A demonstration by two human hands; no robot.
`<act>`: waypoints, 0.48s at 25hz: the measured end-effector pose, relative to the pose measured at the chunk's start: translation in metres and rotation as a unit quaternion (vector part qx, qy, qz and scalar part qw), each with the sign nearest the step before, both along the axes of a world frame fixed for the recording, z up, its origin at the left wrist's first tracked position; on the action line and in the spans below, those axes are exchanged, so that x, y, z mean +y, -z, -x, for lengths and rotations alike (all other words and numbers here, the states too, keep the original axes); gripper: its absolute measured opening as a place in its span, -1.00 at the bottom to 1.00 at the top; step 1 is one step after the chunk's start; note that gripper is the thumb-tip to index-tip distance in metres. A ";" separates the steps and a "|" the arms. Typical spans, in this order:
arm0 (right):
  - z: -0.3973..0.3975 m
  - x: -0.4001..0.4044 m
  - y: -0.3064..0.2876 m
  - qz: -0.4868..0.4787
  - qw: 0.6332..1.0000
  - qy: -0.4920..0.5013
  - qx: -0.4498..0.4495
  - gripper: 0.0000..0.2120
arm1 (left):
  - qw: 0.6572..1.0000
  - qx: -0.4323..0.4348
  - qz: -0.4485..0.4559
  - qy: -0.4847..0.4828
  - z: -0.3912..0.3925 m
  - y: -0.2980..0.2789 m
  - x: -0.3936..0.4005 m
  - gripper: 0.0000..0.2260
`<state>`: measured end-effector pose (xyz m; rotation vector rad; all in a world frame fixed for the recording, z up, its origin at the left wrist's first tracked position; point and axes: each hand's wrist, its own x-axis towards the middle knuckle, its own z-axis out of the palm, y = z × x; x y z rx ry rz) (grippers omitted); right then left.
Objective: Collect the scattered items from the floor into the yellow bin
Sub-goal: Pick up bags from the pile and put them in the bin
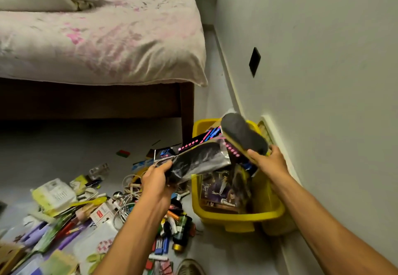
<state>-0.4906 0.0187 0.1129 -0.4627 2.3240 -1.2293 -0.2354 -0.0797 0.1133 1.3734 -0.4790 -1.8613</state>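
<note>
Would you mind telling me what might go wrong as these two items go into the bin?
The yellow bin already looks full, so the shoe insole in the right hand may slide off. The plastic packet held by the left hand overhangs the rim and could tip out.

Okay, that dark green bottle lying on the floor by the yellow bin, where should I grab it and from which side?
Grip the dark green bottle around its middle, coming from above. It lies on its side among markers, gold cap toward you, so the rounded body offers the only exposed span; clutter crowds its left flank.
</note>
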 end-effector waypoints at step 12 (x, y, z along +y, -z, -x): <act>-0.027 0.038 -0.008 0.085 0.991 0.068 -0.073 -0.63 | 0.986 0.033 -0.033 0.162 0.060 -0.039 0.023 -0.46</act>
